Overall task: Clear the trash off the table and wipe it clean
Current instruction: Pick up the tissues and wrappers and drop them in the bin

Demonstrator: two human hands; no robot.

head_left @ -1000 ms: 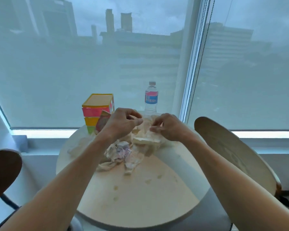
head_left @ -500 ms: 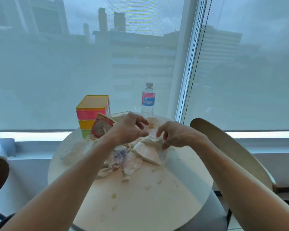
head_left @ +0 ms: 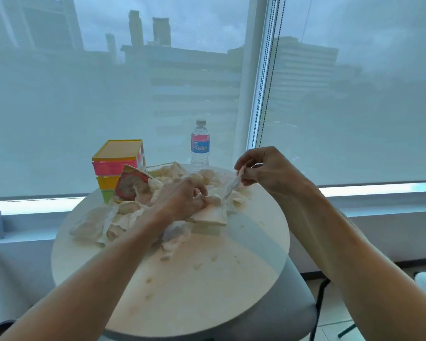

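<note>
Head view, looking down over a round desk point(head_left: 207, 303) by a window. Crumpled tissues and wrappers point(head_left: 123, 217) lie heaped on its far half, with crumbs and smears on the near half. To gather the trash well, bundle the loose pieces into one wad before lifting, so no scraps fall back, and keep clear of the water bottle point(head_left: 200, 143) and the coloured box stack point(head_left: 117, 166) at the far edge. Left hand point(head_left: 180, 200): forearm reaching forward, knuckles up, fingers curled down into the heap and gripping paper. Right hand point(head_left: 261, 168): raised above the desk, fingertips pinched together on a thin strip of tissue point(head_left: 234, 183), drawing it up from the pile.
</note>
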